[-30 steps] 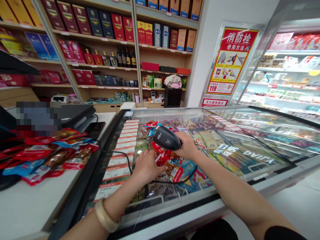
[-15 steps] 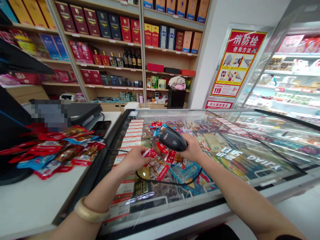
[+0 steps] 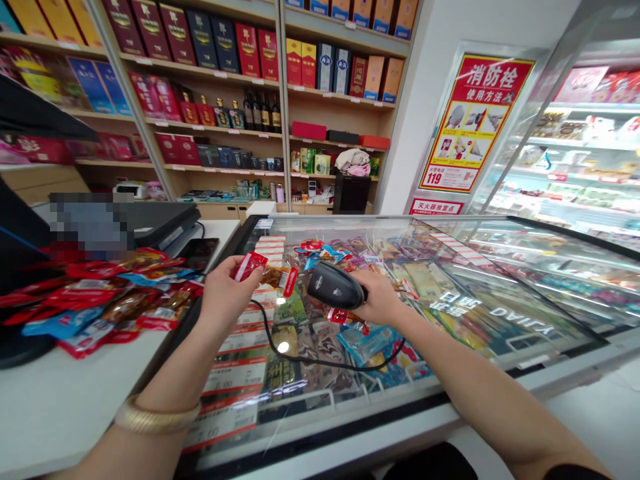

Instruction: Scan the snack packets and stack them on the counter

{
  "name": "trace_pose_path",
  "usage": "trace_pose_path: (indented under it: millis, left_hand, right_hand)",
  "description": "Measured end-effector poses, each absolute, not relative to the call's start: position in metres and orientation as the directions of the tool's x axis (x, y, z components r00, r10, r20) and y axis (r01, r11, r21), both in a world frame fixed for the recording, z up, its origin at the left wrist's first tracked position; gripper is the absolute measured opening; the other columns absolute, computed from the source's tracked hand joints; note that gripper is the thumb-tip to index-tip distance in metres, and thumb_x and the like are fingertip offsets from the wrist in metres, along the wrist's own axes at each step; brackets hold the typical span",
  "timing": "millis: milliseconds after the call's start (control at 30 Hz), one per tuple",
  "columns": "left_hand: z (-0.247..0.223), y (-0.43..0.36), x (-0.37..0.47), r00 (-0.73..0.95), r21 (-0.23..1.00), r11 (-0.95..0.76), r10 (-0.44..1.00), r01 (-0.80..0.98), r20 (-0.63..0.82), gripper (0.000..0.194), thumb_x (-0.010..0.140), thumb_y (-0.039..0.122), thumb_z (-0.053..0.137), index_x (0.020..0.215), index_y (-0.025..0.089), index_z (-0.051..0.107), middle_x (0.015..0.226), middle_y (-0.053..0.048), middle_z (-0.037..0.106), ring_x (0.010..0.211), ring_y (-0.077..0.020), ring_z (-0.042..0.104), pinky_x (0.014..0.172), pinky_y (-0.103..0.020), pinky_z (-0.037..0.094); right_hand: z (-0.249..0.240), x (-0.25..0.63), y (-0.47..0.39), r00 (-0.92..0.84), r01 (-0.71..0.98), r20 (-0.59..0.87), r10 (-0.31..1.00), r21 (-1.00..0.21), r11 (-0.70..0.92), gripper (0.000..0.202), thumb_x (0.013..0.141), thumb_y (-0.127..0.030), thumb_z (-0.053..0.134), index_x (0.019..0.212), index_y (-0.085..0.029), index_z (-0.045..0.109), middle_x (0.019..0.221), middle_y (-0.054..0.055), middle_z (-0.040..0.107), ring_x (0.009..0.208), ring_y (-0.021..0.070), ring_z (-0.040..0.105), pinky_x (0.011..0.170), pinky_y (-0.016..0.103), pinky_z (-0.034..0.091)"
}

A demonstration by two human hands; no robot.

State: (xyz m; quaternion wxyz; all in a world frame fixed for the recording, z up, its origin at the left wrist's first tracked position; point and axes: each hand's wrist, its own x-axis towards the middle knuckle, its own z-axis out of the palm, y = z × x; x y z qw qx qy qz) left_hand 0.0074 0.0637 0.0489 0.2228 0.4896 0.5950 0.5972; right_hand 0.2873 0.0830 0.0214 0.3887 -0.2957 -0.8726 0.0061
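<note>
My left hand (image 3: 227,287) pinches a red-ended snack packet (image 3: 273,273) with brown food showing through it, raised above the glass lid of the freezer. My right hand (image 3: 377,298) is wrapped round a black barcode scanner (image 3: 336,285), its head pointing left toward the packet. The scanner's black cable (image 3: 300,360) loops across the glass. Under and beside the scanner lie a red snack packet (image 3: 345,317) and, farther back, several red and blue packets (image 3: 325,252). A gold bracelet circles my left wrist.
On the white counter (image 3: 55,400) at left is a pile of red and blue snack packets (image 3: 105,303), beside a black phone (image 3: 200,252). The glass-topped freezer (image 3: 320,460) stretches to the right. Shelves of boxes and bottles (image 3: 215,73) stand behind.
My left hand has lifted the packet off the glass and carried it left, toward the counter. The scanner in my right hand has shifted slightly left.
</note>
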Motion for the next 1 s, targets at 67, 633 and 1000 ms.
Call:
trace_pose_path:
  millis: [67,633,1000]
  left_hand:
    - [0.049,0.063,0.007,-0.423,0.909,-0.183,0.839,0.375,0.343,0.038,0.06,0.043,0.07,0.085,0.016,0.065,0.073,-0.001,0.067,0.064,-0.0158,0.058,0.06,-0.026,0.045]
    - [0.052,0.062,0.006,-0.451,0.886,-0.179,0.807,0.429,0.381,0.035,0.061,0.043,0.069,0.084,0.017,0.064,0.073,-0.001,0.067,0.063,-0.0158,0.058,0.059,-0.025,0.046]
    - [0.056,0.06,-0.025,-0.431,0.738,-0.189,0.708,0.647,0.559,0.028,0.069,0.043,0.062,0.085,0.02,0.062,0.076,-0.001,0.068,0.066,-0.0178,0.061,0.064,-0.03,0.048]
  right_hand:
    - [0.021,0.286,0.082,-0.548,0.529,0.637,0.542,-0.238,0.815,0.026,0.074,-0.032,0.066,0.096,-0.02,0.064,0.088,0.008,0.072,0.081,0.0226,0.067,0.073,0.031,0.05]
    - [0.023,0.283,0.078,-0.593,0.592,0.502,0.629,-0.258,0.764,0.018,0.072,-0.028,0.069,0.087,-0.02,0.064,0.082,0.005,0.07,0.077,0.0216,0.065,0.069,0.028,0.046]
    - [0.019,0.288,0.082,-0.516,0.546,0.628,0.583,-0.283,0.788,0.024,0.075,-0.029,0.063,0.097,-0.019,0.065,0.088,0.008,0.072,0.078,0.0222,0.067,0.071,0.031,0.05]
